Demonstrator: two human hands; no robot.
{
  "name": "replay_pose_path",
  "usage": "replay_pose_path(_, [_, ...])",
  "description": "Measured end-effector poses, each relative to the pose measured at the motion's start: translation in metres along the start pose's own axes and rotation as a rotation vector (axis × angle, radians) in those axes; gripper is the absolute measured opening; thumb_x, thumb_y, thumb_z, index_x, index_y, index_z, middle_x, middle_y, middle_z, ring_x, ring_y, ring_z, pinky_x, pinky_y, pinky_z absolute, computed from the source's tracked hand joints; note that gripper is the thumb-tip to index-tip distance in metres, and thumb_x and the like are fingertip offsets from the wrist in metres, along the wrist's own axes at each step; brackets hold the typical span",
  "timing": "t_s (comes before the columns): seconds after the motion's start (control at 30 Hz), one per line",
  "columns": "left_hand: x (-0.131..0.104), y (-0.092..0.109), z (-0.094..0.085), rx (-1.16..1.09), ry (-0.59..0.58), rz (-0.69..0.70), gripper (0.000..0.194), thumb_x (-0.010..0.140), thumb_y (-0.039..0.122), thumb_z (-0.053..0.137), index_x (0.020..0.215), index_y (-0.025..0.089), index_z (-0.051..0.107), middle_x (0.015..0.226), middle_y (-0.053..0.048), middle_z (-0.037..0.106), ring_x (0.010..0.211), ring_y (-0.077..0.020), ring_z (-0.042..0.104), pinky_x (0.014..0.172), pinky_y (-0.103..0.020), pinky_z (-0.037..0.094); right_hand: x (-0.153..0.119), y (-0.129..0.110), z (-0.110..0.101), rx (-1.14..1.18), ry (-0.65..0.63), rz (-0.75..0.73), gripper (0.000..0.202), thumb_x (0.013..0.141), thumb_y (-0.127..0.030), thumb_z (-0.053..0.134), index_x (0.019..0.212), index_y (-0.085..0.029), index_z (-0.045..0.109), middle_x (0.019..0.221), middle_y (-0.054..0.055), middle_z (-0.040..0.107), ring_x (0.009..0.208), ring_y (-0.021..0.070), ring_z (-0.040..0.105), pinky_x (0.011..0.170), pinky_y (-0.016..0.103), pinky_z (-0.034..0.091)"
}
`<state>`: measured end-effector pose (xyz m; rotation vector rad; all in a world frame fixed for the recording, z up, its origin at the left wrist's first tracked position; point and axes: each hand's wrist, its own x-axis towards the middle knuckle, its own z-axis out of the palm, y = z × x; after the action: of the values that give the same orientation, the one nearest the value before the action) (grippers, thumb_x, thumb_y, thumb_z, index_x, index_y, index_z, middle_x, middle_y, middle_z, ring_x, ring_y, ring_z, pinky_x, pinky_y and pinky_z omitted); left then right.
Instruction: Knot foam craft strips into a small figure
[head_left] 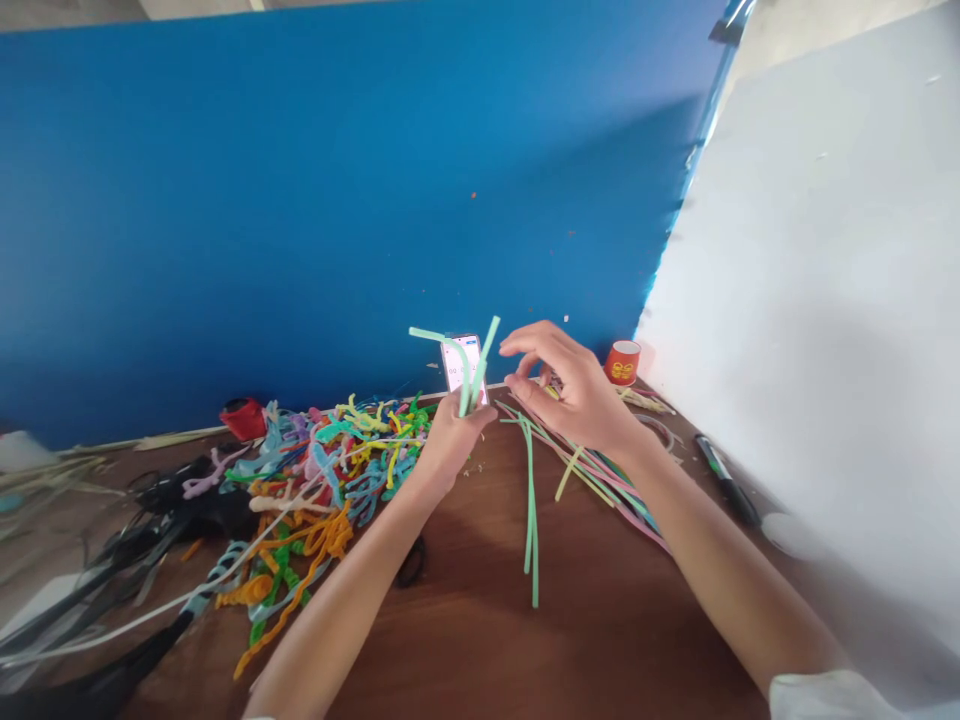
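My left hand is closed around the lower part of several pale green straw-like tubes. One of these tubes bends over to the left, while another slants up to the right. Just right of their tips is my right hand, its fingers curved and the thumb apart from them, with nothing visible between. More long green tubes lie on the brown table below and between my hands. A bundle of pink, yellow and green tubes lies partly under my right forearm. Behind the held tubes stands a phone with a lit screen.
A tangled heap of coloured fuzzy stems covers the table's left side, with a white cable across it. A red paper cup and a black marker are at the right. Blue and white panels wall the table in.
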<state>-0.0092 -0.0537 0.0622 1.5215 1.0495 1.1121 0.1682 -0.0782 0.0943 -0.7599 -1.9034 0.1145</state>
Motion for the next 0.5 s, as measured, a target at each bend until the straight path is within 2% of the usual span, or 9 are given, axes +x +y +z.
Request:
replay_pose_path(0.07, [-0.001,0.001,-0.002,0.178,-0.075,0.038,0.023,0.075,0.034,0.062,0.069,0.019,0.046,0.059,0.007,0.037,0.055,-0.0082,0.030,0.054,-0.025,0.024,0.001,0.000,-0.002,0.090,0.086,0.052,0.018,0.096,-0.032,0.057,0.111,-0.023,0.059,0.113,0.005,0.062,0.081,0.0116,0.062,0.064,0.025,0.046])
replay_pose_path(0.17, [-0.006,0.005,-0.002,0.336,-0.251,0.048,0.026,0.080,0.041,0.060,0.071,0.018,0.052,0.060,0.006,0.039,0.058,-0.0098,0.035,0.058,-0.026,0.027,0.003,0.004,-0.006,0.298,0.116,0.197,0.027,0.097,-0.041,0.057,0.117,-0.023,0.060,0.102,0.003,0.061,0.073,0.0093,0.057,0.057,0.023,0.042])
replay_pose_path(0.23, [-0.011,0.010,-0.003,0.389,-0.382,0.018,0.030,0.080,0.045,0.062,0.071,0.018,0.053,0.062,0.005,0.041,0.061,-0.0110,0.039,0.060,-0.026,0.031,0.003,0.007,-0.012,0.427,0.098,0.297,0.031,0.097,-0.046,0.055,0.117,-0.022,0.061,0.091,0.001,0.057,0.061,0.0065,0.047,0.050,0.022,0.035])
replay_pose_path(0.27, [-0.014,0.013,-0.004,0.402,-0.431,-0.015,0.033,0.080,0.047,0.064,0.070,0.018,0.053,0.063,0.005,0.043,0.063,-0.0119,0.042,0.062,-0.026,0.033,0.003,0.010,-0.015,0.495,0.049,0.336,0.033,0.098,-0.048,0.053,0.114,-0.021,0.062,0.084,-0.001,0.054,0.055,0.0057,0.040,0.047,0.023,0.031])
replay_pose_path(0.3, [-0.017,0.016,-0.005,0.421,-0.462,-0.035,0.033,0.077,0.049,0.067,0.073,0.017,0.057,0.068,0.003,0.049,0.068,-0.0135,0.047,0.065,-0.027,0.036,0.002,0.012,-0.019,0.576,-0.057,0.367,0.036,0.098,-0.051,0.051,0.111,-0.020,0.064,0.077,-0.002,0.050,0.052,0.0055,0.035,0.045,0.023,0.028])
replay_pose_path(0.37, [-0.023,0.023,-0.007,0.459,-0.485,-0.101,0.040,0.073,0.055,0.072,0.085,0.018,0.064,0.083,-0.001,0.059,0.080,-0.0175,0.054,0.070,-0.027,0.039,0.000,0.015,-0.027,0.741,-0.305,0.367,0.044,0.096,-0.057,0.051,0.103,-0.017,0.067,0.068,-0.004,0.044,0.050,0.0061,0.032,0.044,0.023,0.025])
replay_pose_path(0.43, [-0.027,0.029,-0.009,0.506,-0.582,-0.163,0.046,0.071,0.059,0.073,0.094,0.019,0.068,0.098,-0.003,0.064,0.091,-0.0200,0.057,0.075,-0.028,0.041,-0.002,0.018,-0.033,0.848,-0.411,0.358,0.038,0.092,-0.053,0.061,0.099,-0.016,0.066,0.063,-0.006,0.041,0.050,0.0062,0.031,0.044,0.022,0.023])
replay_pose_path(0.5, [-0.028,0.033,-0.012,0.563,-0.726,-0.189,0.043,0.071,0.058,0.075,0.091,0.020,0.070,0.097,-0.002,0.064,0.090,-0.0190,0.058,0.076,-0.027,0.040,-0.003,0.020,-0.035,0.940,-0.472,0.333,0.035,0.093,-0.050,0.060,0.100,-0.016,0.066,0.059,-0.007,0.041,0.049,0.0066,0.030,0.043,0.022,0.023])
